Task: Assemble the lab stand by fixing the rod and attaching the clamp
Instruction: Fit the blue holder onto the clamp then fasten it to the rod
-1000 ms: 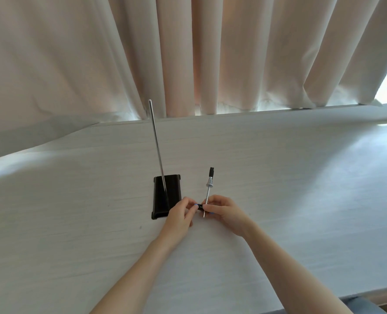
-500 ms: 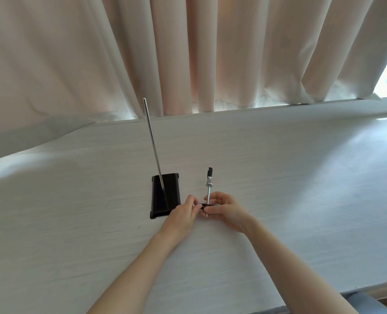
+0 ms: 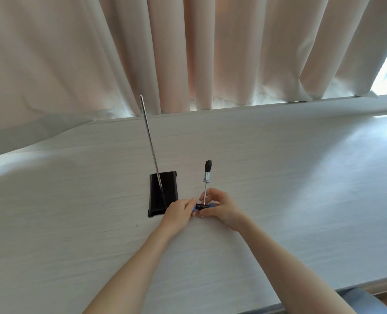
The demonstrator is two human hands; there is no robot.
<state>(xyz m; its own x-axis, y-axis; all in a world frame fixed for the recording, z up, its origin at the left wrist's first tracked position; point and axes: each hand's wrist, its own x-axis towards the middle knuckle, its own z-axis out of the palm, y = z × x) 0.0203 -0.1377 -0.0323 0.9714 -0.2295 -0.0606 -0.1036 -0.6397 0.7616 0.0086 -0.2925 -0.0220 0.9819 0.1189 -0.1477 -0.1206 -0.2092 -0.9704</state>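
Observation:
A black rectangular base [image 3: 165,189] lies on the white table, and a thin silver rod [image 3: 150,141] stands upright in it. Just right of the base, the clamp [image 3: 206,177] points away from me, a silver shaft with a black jaw at its far end. A small black holder with blue knobs [image 3: 202,206] sits on the shaft's near end. My left hand [image 3: 179,211] pinches the holder's left blue knob. My right hand [image 3: 222,206] grips the shaft and the holder's right side.
The white wood-grain table [image 3: 278,189] stretches wide on both sides. Beige curtains [image 3: 210,53] hang along its far edge, with bright window light at the upper right. The table's near edge runs at the lower right, above a blue-grey patch of clothing [image 3: 358,300].
My hands stay at the clamp's near end. The black holder with blue knobs now shows more plainly between my fingers. The view has shifted slightly.

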